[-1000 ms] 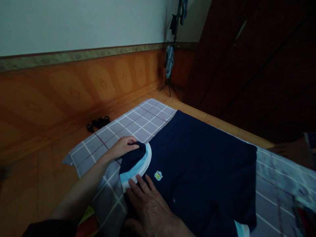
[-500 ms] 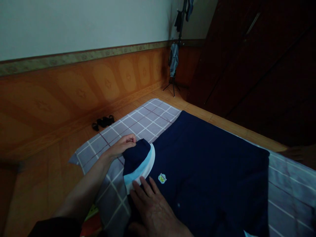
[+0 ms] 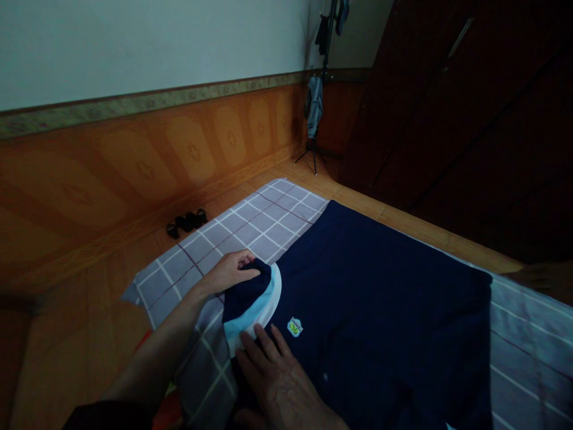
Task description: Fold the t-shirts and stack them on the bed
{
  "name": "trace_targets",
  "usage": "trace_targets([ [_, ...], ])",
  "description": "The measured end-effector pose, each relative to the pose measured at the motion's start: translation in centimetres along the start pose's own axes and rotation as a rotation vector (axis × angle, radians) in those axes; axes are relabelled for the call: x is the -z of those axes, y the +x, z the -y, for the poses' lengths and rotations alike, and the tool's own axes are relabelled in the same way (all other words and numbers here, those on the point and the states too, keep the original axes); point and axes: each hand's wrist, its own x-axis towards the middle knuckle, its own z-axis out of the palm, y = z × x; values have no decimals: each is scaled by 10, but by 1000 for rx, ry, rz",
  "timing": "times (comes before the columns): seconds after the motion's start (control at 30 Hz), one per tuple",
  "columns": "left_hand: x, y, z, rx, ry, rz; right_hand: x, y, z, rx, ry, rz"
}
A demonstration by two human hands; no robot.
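Note:
A navy blue T-shirt (image 3: 385,286) lies spread over a grey checked sheet. Its sleeve has a light blue and white band (image 3: 264,304), and a small tennis badge (image 3: 294,326) sits beside that band. At the sleeve's outer edge my left hand (image 3: 235,270) pinches the cloth between thumb and fingers. My right hand (image 3: 282,376) rests flat on the shirt, fingers spread, fingertips touching the white stripe. The shirt's near part is hidden under my right hand and by the picture's lower edge.
The checked sheet (image 3: 250,218) extends around the shirt. Dark sandals (image 3: 187,222) lie on the wooden floor by the wall. A coat stand (image 3: 329,45) with hanging clothes stands in the corner, and a dark wardrobe (image 3: 430,131) fills the right.
My left hand has shifted slightly right, drawing the sleeve's outer edge inward toward the striped band. My right hand stays on the shirt.

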Motion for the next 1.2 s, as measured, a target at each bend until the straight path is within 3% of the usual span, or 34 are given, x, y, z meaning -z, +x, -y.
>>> trace_targets([
  [0.13,2,-2,0,-63,312,-76,0,1,-1,-2,23,3],
  [0.37,8,-3,6,-70,567,-71,-1,1,-1,-15,17,17],
  [0.5,11,-3,2,-95,481,-55,-2,0,0,-22,39,19],
  [0.7,18,-11,0,-12,316,-168,-7,-3,-2,-41,3,-28],
  [0.93,16,-22,10,105,321,-111,-10,-7,1,-23,-33,-85],
  [1.1,15,-20,-15,37,271,-176,-12,-11,4,-35,-59,-147],
  [1.2,1,-29,-43,-83,381,-223,-12,-12,3,-44,-42,-347],
])
